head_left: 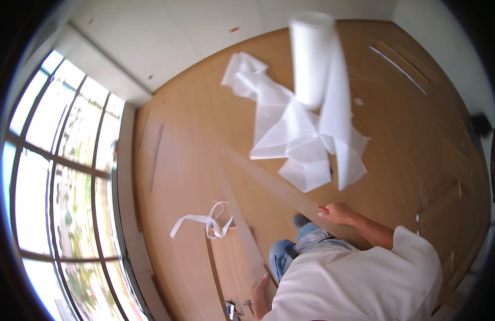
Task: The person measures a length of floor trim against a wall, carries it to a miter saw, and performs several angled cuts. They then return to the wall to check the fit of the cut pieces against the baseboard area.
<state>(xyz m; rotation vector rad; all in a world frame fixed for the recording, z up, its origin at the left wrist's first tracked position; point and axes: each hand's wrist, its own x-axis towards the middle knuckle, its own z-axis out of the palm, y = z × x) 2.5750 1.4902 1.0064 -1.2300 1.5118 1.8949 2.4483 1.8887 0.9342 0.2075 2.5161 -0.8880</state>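
My right hand [339, 213] is closed around a slim red object [323, 208], perhaps a pencil or marker; its tip points left. It is beside the near end of a long pale strip [274, 182] on the brown floor. Low in the view, my left hand [260, 294] rests at the near end of a second pale strip [242, 224], its fingers partly hidden and blurred. The strips run close together at their far ends and spread apart toward me. A brown panel [226, 262] lies just left of my left hand.
A tall white roll [311, 59] stands ahead, with crumpled white sheeting [290, 128] around it. White ribbon [210, 220] curls by the brown panel. Small tools [233, 310] lie at the lower edge. Large windows [66, 171] line the left; long thin pieces [398, 69] lie far right.
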